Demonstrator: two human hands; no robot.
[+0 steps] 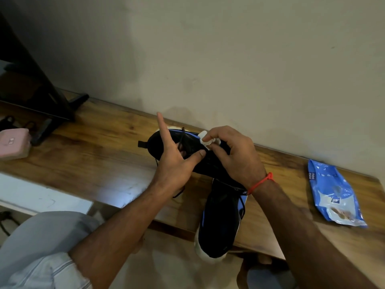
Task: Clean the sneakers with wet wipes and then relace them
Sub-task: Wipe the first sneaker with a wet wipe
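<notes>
A black and blue sneaker (191, 144) with a white sole lies sideways on the wooden table (100, 151) near the wall. My left hand (177, 161) holds it, fingers tucked into its opening, thumb on the upper and index finger pointing up. My right hand (235, 155) pinches a crumpled white wet wipe (205, 139) against the sneaker's upper. A second black and blue sneaker (220, 220) lies below, its toe hanging over the table's front edge, black lace loose. A blue wet wipes pack (335, 195) lies flat at the right.
A pink case (13, 143) sits at the table's left end beside a black stand (50, 109). A beige wall (229, 59) runs just behind the table. My knee in grey trousers (48, 232) is at the lower left.
</notes>
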